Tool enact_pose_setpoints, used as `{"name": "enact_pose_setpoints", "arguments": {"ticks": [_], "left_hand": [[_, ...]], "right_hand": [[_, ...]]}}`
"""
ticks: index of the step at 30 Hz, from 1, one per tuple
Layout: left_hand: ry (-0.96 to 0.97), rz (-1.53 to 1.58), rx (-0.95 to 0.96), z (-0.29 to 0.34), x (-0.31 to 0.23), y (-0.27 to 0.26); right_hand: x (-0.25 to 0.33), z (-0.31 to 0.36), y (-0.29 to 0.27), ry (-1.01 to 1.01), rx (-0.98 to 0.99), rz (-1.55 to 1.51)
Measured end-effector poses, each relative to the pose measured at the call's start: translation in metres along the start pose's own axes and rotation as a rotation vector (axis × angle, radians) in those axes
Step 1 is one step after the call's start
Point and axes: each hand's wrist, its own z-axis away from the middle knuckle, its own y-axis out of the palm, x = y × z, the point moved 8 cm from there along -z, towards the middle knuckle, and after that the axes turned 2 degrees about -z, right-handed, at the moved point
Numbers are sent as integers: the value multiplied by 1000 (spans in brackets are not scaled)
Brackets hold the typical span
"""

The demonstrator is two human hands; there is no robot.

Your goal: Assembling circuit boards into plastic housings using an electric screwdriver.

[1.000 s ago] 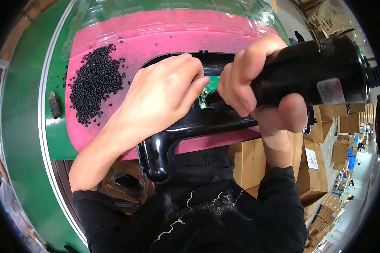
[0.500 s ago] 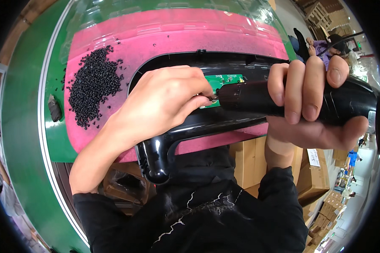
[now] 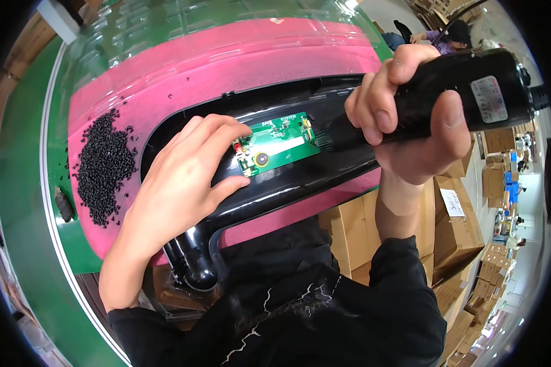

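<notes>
My right hand (image 3: 410, 131) is wrapped round a black electric screwdriver (image 3: 447, 79), tilted with its cord end to the upper right. The driver's dark front end lies over the right part of a long black plastic housing (image 3: 269, 192); its tip is hard to make out. In the housing lies a green circuit board (image 3: 281, 144) with a round component near its left end. My left hand (image 3: 180, 168) is open at that end, thumb and fingers apart on either side of the board's left edge, nothing visible between them.
Left of the housing, a heap of small black screws (image 3: 104, 168) lies on the pink mat (image 3: 159, 70). A clear plastic sheet (image 3: 183, 27) is at the far side. Cardboard boxes (image 3: 361, 229) stand below right. Another person (image 3: 444, 40) is at the upper right.
The screwdriver's front end has moved off my left fingers, toward the right. My left hand has gone from a pinch to open, uncovering the board. The whole scene sits lower and further left.
</notes>
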Motion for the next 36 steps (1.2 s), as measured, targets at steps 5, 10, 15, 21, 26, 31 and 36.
{"name": "enact_pose_setpoints", "arguments": {"ticks": [5, 10, 15, 21, 26, 31, 36], "left_hand": [[3, -27, 11, 0, -1, 2], [-28, 4, 53, -4, 1, 4], [-28, 5, 55, -3, 2, 4], [9, -19, -69, -3, -5, -8], [53, -473, -329, -3, -4, -33], [-69, -337, -236, -2, 18, -27], [-153, -188, -44, -3, 27, -16]], "right_hand": [[-10, 0, -7, 21, 8, -15], [-20, -7, -3, 19, 52, -146], [-26, -8, 1, 26, 122, -171], [-21, -4, -2, 76, 79, 23], [-36, -8, -40, 274, -313, -489], [-59, 5, -100, 272, -809, -789], [-19, 32, -89, 109, -647, -541]]}}
